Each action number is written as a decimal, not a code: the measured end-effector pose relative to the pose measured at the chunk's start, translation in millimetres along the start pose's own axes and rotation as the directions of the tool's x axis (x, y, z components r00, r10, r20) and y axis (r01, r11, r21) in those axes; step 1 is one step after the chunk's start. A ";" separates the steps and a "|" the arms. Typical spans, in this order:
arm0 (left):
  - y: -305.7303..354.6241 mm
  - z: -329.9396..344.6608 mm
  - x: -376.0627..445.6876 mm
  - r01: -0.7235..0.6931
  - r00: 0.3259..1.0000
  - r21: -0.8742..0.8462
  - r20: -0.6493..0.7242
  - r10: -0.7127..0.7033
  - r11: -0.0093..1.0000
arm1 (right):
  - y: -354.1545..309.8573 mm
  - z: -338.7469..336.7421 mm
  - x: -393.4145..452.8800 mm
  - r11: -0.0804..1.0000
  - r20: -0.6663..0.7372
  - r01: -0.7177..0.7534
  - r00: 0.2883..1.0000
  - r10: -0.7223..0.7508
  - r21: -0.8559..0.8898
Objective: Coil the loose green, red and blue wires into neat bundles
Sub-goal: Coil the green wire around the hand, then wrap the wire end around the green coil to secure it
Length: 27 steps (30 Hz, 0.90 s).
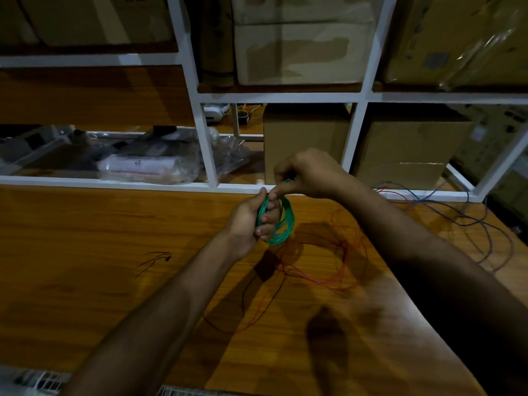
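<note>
Over the wooden table point(85, 281), green coil nearly done

Red wire point(323, 264) lies loose right under my hands. My left hand point(251, 221) grips the green wire coil point(281, 221), which stands upright; my right hand point(308, 172) pinches its tail just above, probably wrapping it. Blue wire point(471, 212) sprawls far right by the white shelf frame point(208, 155).

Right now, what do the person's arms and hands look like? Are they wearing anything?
Both arms are bare as far as the picture shows: no sleeves show anywhere on them. The left hand and the right hand have no gloves. I can see no watch, bracelet or ring, though the light is dim, so something small could be missed.
</note>
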<state>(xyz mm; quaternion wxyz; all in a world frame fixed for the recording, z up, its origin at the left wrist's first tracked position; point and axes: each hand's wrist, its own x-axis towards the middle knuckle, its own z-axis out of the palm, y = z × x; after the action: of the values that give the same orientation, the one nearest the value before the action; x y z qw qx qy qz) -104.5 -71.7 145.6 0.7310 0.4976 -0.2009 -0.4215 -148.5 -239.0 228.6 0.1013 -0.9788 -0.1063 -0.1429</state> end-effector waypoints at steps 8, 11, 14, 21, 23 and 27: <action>7.5 3.1 -1.6 0.174 0.953 -0.273 0.288 -0.092 0.946 | 25.9 30.3 -33.0 0.654 0.081 -0.155 0.986 0.143 0.741; 4.3 6.1 2.4 0.131 0.963 -0.378 0.268 -0.027 0.917 | 20.1 54.7 -53.0 0.291 0.222 -0.297 0.938 0.266 0.909; -3.3 13.7 6.0 0.078 0.984 -0.433 0.180 0.001 0.898 | 0.4 72.1 -64.8 0.145 0.232 -0.321 0.871 0.432 0.936; -26.8 28.0 7.6 0.024 0.998 -0.458 0.057 0.002 0.888 | -7.5 71.8 -91.2 0.294 0.088 -0.321 0.796 0.599 0.901; -33.0 29.8 4.3 0.008 0.999 -0.457 0.038 0.011 0.889 | -5.7 68.2 -95.6 0.239 0.122 -0.306 0.813 0.569 0.922; -43.5 36.4 -2.0 -0.002 1.000 -0.462 0.006 0.006 0.887 | -7.8 73.3 -100.5 0.288 0.101 -0.343 0.781 0.617 0.894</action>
<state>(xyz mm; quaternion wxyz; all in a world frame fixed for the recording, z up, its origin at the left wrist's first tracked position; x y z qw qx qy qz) -149.7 -96.8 122.2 0.8284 0.3077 -0.0987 -0.4575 -225.5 -232.8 130.8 0.6406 -0.7357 0.1527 -0.1582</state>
